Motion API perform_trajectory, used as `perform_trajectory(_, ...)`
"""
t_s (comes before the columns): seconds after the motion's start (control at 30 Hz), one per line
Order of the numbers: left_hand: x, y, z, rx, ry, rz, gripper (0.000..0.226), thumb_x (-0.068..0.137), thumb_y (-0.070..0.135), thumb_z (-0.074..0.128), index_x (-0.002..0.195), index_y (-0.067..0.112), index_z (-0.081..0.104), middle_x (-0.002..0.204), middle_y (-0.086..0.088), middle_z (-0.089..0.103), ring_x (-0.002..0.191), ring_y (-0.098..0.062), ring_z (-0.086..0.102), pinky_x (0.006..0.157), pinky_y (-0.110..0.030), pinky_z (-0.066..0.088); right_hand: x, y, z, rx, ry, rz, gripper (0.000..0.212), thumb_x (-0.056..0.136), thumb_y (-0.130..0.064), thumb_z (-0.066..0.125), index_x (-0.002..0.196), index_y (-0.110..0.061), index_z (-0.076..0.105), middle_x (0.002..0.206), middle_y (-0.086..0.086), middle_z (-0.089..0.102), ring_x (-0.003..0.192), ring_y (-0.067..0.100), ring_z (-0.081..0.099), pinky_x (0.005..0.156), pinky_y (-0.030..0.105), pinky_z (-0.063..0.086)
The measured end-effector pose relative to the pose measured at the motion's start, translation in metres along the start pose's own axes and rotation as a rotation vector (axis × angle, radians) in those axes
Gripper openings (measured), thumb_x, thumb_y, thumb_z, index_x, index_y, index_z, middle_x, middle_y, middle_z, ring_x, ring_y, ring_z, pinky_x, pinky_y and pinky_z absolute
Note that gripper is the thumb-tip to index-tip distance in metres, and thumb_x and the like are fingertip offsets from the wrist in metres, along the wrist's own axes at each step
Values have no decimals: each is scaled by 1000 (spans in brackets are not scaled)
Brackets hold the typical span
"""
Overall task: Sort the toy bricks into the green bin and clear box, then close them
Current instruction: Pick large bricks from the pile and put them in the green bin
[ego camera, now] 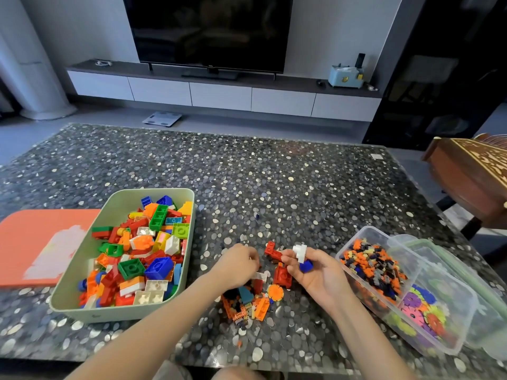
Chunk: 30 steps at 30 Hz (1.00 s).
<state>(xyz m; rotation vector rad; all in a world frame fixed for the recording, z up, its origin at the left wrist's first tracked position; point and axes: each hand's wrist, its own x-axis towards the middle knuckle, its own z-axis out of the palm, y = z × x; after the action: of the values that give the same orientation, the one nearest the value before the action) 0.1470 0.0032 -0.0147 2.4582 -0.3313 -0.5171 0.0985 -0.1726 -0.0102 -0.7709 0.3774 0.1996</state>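
A green bin [82, 272] on the left of the table holds many large coloured bricks. A clear box [450, 300] on the right holds small orange and dark pieces and flower-shaped discs. Between them lies a small pile of loose bricks [252, 300], mostly orange and red. My left hand [238, 266] reaches into the top of this pile with curled fingers; what it grips is hidden. My right hand [315, 270], palm up, holds a white brick [299, 252] and a blue brick [306, 266]. Red bricks [274, 252] lie just beside its fingers.
An orange lid [35, 242] lies flat left of the green bin. A clear lid with green rim [466, 272] sits behind the clear box. A carved wooden chair [472, 174] stands at the table's right edge. The speckled tabletop [247, 174] stretches beyond.
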Motion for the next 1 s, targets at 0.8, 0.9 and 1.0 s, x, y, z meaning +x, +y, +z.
perform_trajectory(0.8, -1, 0, -6, 402, -206, 113, 38, 90, 5, 46, 126, 15, 52, 119, -7, 46, 114, -23, 48, 82, -24, 37, 0, 30, -20, -1998, 108, -498, 48, 91, -45, 53, 137, -39, 43, 119, -12, 56, 109, 9, 56, 84, 26, 45)
perform_trajectory(0.9, -2, -4, -6, 408, -202, 126, 36, 88, 10, 53, 123, 18, 53, 118, -6, 47, 111, -23, 50, 82, -25, 38, 1, 27, -17, -1709, 140, -408, 48, 88, -43, 61, 134, -35, 49, 125, -13, 57, 116, 8, 53, 89, 25, 42)
perform_trajectory(1.0, 0, -7, -1, 425, -136, 149, 29, 90, 24, 59, 117, 17, 57, 116, -7, 52, 109, -21, 51, 83, -25, 38, 1, 24, -14, -1244, 161, -338, 42, 84, -32, 69, 124, -25, 60, 106, -4, 67, 94, 3, 57, 78, 17, 42)
